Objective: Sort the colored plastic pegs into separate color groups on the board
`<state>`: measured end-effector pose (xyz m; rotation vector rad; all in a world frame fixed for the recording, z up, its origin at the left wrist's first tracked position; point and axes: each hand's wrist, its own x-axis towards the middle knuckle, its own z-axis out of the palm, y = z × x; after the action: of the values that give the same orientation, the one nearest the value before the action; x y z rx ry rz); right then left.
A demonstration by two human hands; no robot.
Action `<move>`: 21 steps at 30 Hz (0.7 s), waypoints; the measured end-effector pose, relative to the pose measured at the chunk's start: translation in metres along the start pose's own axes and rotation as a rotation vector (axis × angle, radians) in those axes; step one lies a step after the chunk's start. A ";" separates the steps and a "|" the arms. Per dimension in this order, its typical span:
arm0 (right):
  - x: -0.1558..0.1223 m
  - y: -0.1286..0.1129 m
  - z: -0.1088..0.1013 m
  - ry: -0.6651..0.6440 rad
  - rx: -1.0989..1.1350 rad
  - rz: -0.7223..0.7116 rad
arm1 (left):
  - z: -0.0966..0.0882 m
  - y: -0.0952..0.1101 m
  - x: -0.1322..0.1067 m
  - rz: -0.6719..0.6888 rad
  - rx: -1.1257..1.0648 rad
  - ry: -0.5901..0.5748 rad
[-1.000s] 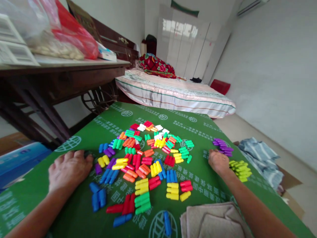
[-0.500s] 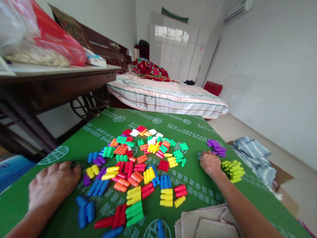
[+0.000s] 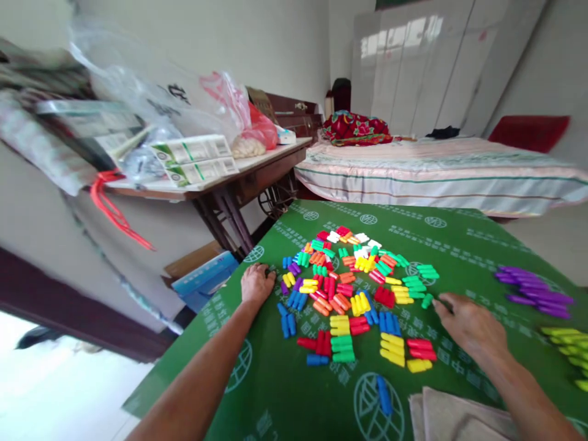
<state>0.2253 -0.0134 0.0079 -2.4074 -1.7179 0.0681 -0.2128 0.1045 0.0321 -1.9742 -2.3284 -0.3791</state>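
A pale wardrobe [image 3: 413,73] stands behind a bed [image 3: 441,165] with a striped cover, and the bed lies beyond the far edge of a green table [image 3: 285,380]. A desk [image 3: 271,162] carrying plastic bags and white boxes [image 3: 197,159] stands past the table's left edge, with a blue box [image 3: 202,282] below it. A folded cloth [image 3: 459,413] lies toward the table's near edge, partly behind the right forearm.

The left hand [image 3: 257,285] rests palm down at the table's left edge, beside the spread of pieces. Its fingers are loosely bent and the thumb stands a little apart; whether anything is under them, I cannot tell. The right hand [image 3: 473,324] is low over the table, between the spread and the right edge, fingers curled toward the thumb; whether they grip anything, I cannot tell.

Near the right edge lie a purple heap [image 3: 535,291] and, nearer the person, a lime heap [image 3: 567,349], cut off by the view. The coloured plastic pieces [image 3: 345,290], mostly in small rows, cover the middle of the table. A short green piece [image 3: 427,301] lies just beside the right fingertips. One blue piece [image 3: 384,395] lies alone toward the near edge, left of the cloth.
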 end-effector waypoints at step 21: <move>0.002 -0.004 0.005 0.036 0.025 -0.194 | -0.035 0.037 -0.022 -0.038 0.070 -0.331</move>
<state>0.2217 -0.0101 0.0038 -2.1986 -1.9116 0.0188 -0.1762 0.0808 0.0665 -2.0988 -2.5291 0.0328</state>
